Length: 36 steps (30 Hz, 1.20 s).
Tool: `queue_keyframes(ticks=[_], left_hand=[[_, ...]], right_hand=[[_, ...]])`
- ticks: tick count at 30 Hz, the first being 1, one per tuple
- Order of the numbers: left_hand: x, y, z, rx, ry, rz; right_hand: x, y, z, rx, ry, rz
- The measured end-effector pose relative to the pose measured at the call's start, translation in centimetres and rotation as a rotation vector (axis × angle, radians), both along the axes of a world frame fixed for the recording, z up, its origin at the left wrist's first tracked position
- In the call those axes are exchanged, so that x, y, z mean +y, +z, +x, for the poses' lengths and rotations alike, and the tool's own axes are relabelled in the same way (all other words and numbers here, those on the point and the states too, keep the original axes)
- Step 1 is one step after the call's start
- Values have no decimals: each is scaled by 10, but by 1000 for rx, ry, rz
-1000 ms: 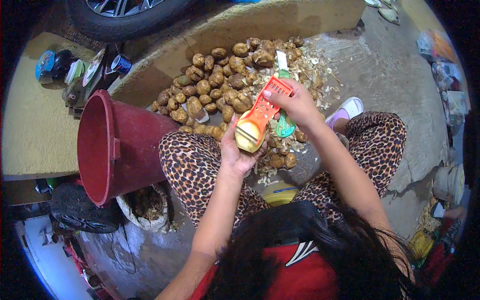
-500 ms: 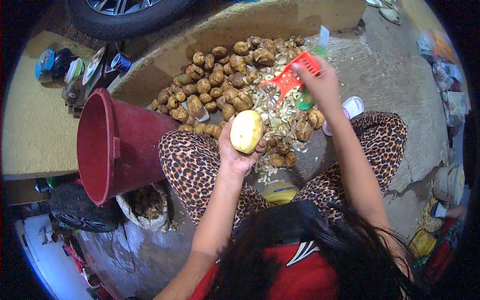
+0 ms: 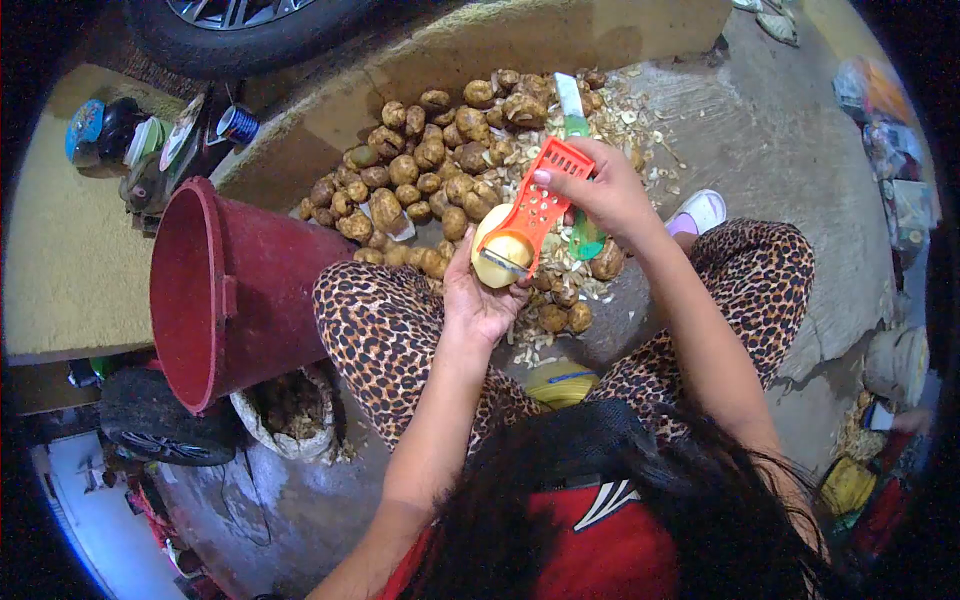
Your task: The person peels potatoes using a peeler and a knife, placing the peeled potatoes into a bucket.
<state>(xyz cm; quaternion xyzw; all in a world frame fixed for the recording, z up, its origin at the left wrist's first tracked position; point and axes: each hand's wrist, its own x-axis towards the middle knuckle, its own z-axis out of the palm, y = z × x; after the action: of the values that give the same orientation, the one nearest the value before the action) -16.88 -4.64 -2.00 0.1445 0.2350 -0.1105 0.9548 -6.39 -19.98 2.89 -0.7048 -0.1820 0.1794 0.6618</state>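
My left hand (image 3: 478, 308) is closed around a pale, peeled potato (image 3: 490, 268), held up between my knees. In my right hand (image 3: 600, 190) is an orange peeler (image 3: 545, 197) with holes and slots along its wide handle. Its blade end lies over the potato's upper face, apparently touching it. Unpeeled brown potatoes (image 3: 405, 170) are heaped on the ground beyond my hands. Pale peelings (image 3: 625, 112) lie scattered beside them. Below my right hand a green tool (image 3: 585, 240), partly hidden, rests on the peelings.
A large dark red bucket (image 3: 270, 290) lies tilted by my left knee, its mouth facing left. Behind it stands a white sack (image 3: 290, 440). A low concrete ledge (image 3: 330, 125) and a car tyre (image 3: 270, 50) border the far side. Bagged items (image 3: 905, 210) line the right edge.
My right hand has moved left and toward me, bringing the orange peeler from above the peelings onto the potato. My left hand has stayed almost in place, still holding the potato.
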Motion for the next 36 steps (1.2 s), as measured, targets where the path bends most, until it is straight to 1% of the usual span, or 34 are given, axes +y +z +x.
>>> queue_keyframes(ticks=[1,3,5,6,9,12,14,17,20,21,23,24,26,27,28,30,31,33,34,36], left_hand=[[-2,1,0,26,-3,-11],[-8,10,-1,77,-9,-32],[-3,7,-1,40,-118,9],[-2,6,-1,21,-173,29],[-5,5,-1,-7,-214,-22],[-11,6,1,21,-82,27],[-11,5,2,48,-15,90],[-3,-5,-1,52,-50,35],[-9,1,1,38,5,49],[-9,-1,0,40,-48,81],[-5,-10,-3,41,-154,146],[0,-15,-6,-24,-259,168],[-7,-11,-8,15,-232,117],[-10,-9,-8,35,-221,92],[-9,-10,-7,18,-266,91],[-7,-11,-6,31,-277,63],[-6,-11,-5,37,-282,49],[-11,-9,-2,68,-173,98],[-12,-7,-1,84,-119,122],[-10,-3,-7,-38,-204,76]], right_hand=[[0,2,0,55,14,17],[1,5,-2,81,32,54],[-2,6,-1,83,77,54],[-3,4,-1,43,83,14],[-3,0,-4,-85,112,-80],[2,3,-10,-214,164,-106],[3,10,-16,-233,168,-167],[4,9,-18,-237,143,-181],[3,7,-14,-243,135,-171],[1,6,-10,-247,139,-171],[-7,1,5,-234,-49,-139],[-14,-3,15,-227,-144,-121],[-38,-13,44,-236,-363,-169],[-41,-6,47,-239,-475,-192],[-42,-3,45,-153,-419,-113],[-37,9,27,18,-301,40],[-29,15,14,65,-212,13],[-14,23,-8,161,-33,-37],[-11,19,-9,58,-21,-72],[-7,5,-11,-147,2,-142]])
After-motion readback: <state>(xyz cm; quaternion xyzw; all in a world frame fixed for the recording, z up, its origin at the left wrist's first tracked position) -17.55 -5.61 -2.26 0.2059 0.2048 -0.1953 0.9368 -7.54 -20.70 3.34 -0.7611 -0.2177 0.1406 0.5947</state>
